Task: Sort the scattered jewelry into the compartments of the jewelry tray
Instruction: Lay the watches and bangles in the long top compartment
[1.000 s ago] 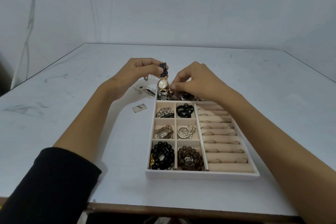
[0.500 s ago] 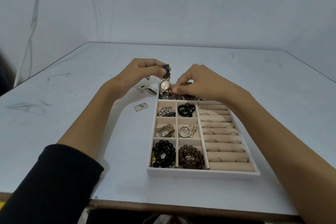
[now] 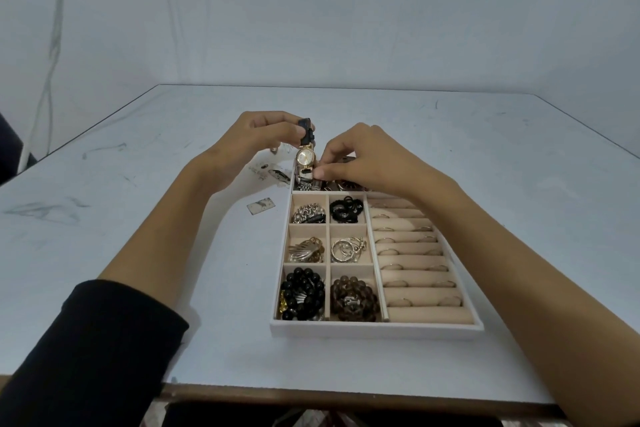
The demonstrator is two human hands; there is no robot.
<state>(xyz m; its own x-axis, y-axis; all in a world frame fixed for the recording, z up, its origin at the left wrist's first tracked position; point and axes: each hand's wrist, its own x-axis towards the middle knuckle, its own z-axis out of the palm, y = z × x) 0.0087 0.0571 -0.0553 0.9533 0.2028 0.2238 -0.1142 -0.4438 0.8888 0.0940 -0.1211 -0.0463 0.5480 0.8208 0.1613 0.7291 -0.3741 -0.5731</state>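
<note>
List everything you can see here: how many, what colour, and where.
jewelry tray: one, white, beige lining, on the table
watch: one, gold face, dark strap, upright over the tray's far end
chain bracelet: one, silver, far-left compartment
loops: a bunch, black, compartment to its right
leaf piece: one, gold and silver, middle-left compartment
black beads: a cluster, near-left compartment
brown beads: a cluster, to their right
thin rings: several, pale metal, right-side roll slots
card: one, pale, left of the tray
table: one, white-grey
left hand: pinches the strap's top
right hand: pinches the watch's lower end
</note>
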